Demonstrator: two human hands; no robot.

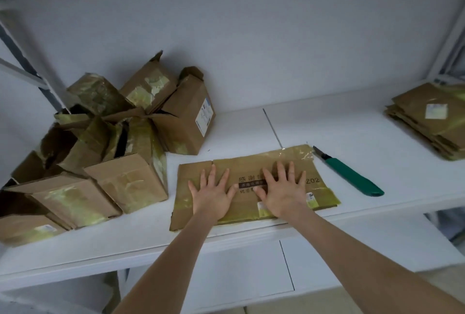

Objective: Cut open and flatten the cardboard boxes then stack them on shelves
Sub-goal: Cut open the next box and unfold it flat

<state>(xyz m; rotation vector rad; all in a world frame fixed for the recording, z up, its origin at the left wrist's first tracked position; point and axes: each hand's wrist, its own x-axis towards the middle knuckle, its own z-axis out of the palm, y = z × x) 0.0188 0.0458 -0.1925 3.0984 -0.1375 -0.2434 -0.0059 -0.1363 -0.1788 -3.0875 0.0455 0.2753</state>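
Hands: the left hand (212, 194) and right hand (284, 193) lie palm down, side by side on the flattened brown cardboard box (245, 203). The fingers are straight and spread, pressing it and gripping nothing.
Surface: a white shelf board (352, 125) carries the flattened box, which sits at its front edge with the near left corner slightly overhanging.
Room: a white back panel (251, 49) rises behind the flattened box. A lower white shelf (239, 276) shows beneath it.
Uncut boxes: a pile of brown cardboard boxes (113, 150), taped in yellowish film, some with flaps open, stands left of the flattened box and just beside it.
Finished stack: a stack of flattened brown cardboard (432, 120) lies well to the right of the flattened box, farther back.
Flattened box, looks: a brown sheet with yellowish tape along its edges, dark printed characters and a small white label near the right hand.
Flattened box, axis: its long axis runs left to right along the shelf front, the right end angled slightly back.
Knife: a green-handled utility knife (352, 175) lies just right of the flattened box. Its blade points back-left, towards the box's far right corner.
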